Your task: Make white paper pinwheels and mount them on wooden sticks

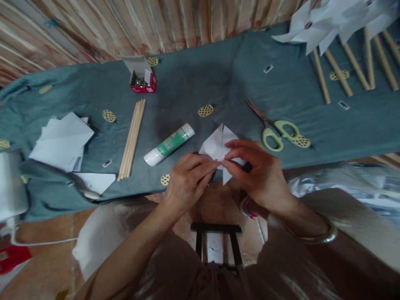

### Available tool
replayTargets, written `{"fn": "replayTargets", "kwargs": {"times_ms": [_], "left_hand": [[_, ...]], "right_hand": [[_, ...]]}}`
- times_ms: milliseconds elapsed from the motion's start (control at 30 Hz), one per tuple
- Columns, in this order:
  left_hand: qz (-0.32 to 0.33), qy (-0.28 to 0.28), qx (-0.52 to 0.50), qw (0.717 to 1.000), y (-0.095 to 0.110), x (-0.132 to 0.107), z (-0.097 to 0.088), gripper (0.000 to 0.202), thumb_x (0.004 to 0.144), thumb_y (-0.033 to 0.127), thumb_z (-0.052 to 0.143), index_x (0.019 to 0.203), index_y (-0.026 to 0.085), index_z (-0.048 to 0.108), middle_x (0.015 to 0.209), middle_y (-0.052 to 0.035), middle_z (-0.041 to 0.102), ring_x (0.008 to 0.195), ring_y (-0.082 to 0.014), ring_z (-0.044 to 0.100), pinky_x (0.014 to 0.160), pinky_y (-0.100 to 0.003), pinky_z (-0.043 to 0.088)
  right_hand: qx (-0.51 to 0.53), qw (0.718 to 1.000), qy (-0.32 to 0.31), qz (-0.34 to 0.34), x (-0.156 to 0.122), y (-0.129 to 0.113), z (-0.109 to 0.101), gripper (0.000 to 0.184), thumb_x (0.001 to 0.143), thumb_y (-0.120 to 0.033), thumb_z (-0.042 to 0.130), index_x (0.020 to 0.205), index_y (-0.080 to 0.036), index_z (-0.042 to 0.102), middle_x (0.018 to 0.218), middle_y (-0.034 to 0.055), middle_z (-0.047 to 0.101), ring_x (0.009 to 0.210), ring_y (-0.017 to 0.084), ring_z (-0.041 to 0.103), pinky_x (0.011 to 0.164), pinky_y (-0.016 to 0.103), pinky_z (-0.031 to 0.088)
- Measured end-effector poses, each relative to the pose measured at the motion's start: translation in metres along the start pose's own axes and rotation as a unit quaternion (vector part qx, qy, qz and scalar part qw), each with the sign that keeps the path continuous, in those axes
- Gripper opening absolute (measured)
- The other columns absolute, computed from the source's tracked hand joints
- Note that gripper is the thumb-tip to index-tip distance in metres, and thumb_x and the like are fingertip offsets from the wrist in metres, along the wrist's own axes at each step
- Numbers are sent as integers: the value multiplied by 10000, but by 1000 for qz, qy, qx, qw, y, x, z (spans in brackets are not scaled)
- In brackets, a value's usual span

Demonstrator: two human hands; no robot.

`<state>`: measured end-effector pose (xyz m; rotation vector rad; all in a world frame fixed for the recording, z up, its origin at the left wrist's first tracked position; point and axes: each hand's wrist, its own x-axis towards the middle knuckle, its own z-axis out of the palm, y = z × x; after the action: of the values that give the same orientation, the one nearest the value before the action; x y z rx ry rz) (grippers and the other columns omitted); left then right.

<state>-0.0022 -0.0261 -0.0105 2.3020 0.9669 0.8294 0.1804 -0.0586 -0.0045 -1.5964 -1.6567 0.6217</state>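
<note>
A white paper pinwheel (214, 143), cut and partly folded, is held over the table's near edge. My left hand (190, 177) pinches its lower left part near the centre. From the right, my right hand (258, 168) presses thumb and fingertips on the paper close to the left fingertips. The fingers hide the pinwheel's middle. Just left of it lies a glue stick (169, 144) with a green label. Scissors (273, 128) with light green handles rest to the right, blades pointing up and left.
Several finished pinwheels (315, 27) on sticks lie at the back right. A red box (143, 85) of small metal pieces stands open at the back. Wooden sticks (131, 139) and stacked white paper (62, 141) lie left. A white device (12, 187) with a cable sits far left.
</note>
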Motion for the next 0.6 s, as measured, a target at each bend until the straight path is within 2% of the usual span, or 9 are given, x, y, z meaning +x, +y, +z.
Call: {"fn": "replayTargets", "kwargs": {"times_ms": [333, 600], "left_hand": [[1, -15, 10, 1000, -1, 1, -1, 170, 909, 190, 574, 1021, 168, 700, 907, -62, 701, 845, -159, 639, 750, -304, 541], [-6, -26, 2, 1000, -1, 2, -2, 189, 916, 192, 560, 1043, 175, 699, 935, -64, 699, 879, -163, 645, 782, -313, 546]], "right_hand": [[-3, 1000, -3, 9, 1, 0, -3, 123, 830, -181, 610, 792, -295, 635, 1060, 42, 690, 1031, 256, 649, 911, 477, 530], [-4, 1000, -9, 11, 0, -1, -4, 125, 838, -188, 592, 804, -298, 641, 1065, 40, 690, 1048, 265, 643, 927, 489, 519]]}}
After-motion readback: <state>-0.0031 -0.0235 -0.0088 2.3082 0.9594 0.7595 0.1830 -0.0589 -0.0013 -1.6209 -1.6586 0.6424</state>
